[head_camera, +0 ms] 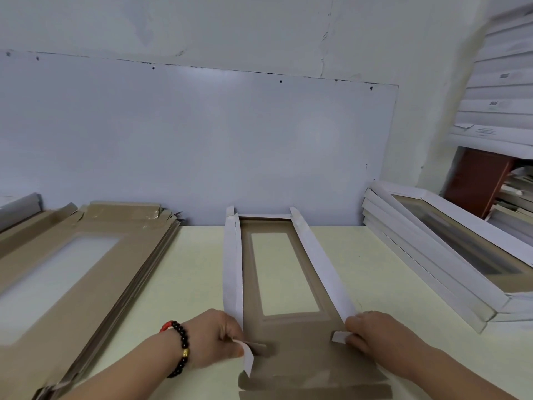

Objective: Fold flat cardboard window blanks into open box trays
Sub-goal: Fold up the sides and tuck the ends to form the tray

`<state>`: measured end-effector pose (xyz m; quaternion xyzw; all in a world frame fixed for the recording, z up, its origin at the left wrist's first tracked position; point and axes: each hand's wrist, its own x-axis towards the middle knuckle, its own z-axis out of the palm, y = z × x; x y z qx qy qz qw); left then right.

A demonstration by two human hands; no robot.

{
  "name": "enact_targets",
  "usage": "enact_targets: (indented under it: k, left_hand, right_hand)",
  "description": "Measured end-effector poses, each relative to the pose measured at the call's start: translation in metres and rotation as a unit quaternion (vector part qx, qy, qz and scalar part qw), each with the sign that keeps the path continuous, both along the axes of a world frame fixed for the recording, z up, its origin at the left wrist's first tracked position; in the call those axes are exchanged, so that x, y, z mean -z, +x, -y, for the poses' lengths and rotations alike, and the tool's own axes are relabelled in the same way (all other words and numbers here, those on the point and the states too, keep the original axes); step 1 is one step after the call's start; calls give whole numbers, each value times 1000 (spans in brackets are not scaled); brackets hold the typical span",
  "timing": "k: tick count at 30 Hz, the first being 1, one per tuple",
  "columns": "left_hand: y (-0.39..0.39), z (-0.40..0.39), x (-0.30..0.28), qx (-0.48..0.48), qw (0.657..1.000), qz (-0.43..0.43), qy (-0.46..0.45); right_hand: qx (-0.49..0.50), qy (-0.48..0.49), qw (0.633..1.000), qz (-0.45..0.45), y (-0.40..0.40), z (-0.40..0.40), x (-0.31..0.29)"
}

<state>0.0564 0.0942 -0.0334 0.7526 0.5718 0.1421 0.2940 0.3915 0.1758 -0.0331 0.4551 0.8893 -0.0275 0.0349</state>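
The left hand (215,339), at about 7 o'clock in the head view, has its fingers curled around the near end of the left side wall (230,264) of the cardboard blank (300,342), pinching a small white corner tab (247,357) that bends down toward the table. A bracelet (181,346) of dark beads with a red and a gold one circles that wrist. The right hand (367,333), at about 5 o'clock, grips the near end of the right side wall (320,264), and its fingertips pinch another small white tab (339,337) turned inward over the brown panel.

The blank lies on the pale yellow table (196,269) at centre, running from 6 toward 12 o'clock, brown side up, its clear window (284,272) showing the table beneath. Both long white walls stand raised; the far end wall is also up against the grey wall board (202,134).

At 9 o'clock sits a stack of flat brown blanks (95,264). At 3 o'clock leans a stack of finished white trays (438,255), with shelves of white boxes (504,82) above at 2 o'clock.
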Motion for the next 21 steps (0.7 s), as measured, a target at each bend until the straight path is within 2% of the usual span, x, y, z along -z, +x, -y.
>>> enact_targets:
  k: [3,5,7,9,11,13,15,18,21]
  left_hand:
    - [-4,1,-1,-7,1000,16,-22]
    - [-5,-1,1,-54,997,50,-14]
    - [-2,-3,6,-94,995,41,8]
    - [1,-5,9,-68,997,-19,32]
    - [4,-4,10,3,997,-73,34]
    - [3,-4,10,48,997,-60,16]
    - [1,-4,11,30,999,-34,24]
    - [0,-2,15,-72,995,24,70]
    - [-2,-1,20,-45,992,-6,114]
  right_hand:
    - [11,-3,1000,-1,1,1,1]
    - [12,4,1000,3,-1,2,2]
    - [11,12,1000,13,-4,3,2]
    - [12,21,999,22,-6,4,3]
    - [12,31,999,26,-6,4,5]
    - [13,35,999,27,-5,4,7]
    - [15,38,999,28,-6,4,10]
    - [17,46,998,35,-7,4,13]
    - [10,55,998,30,-7,2,16]
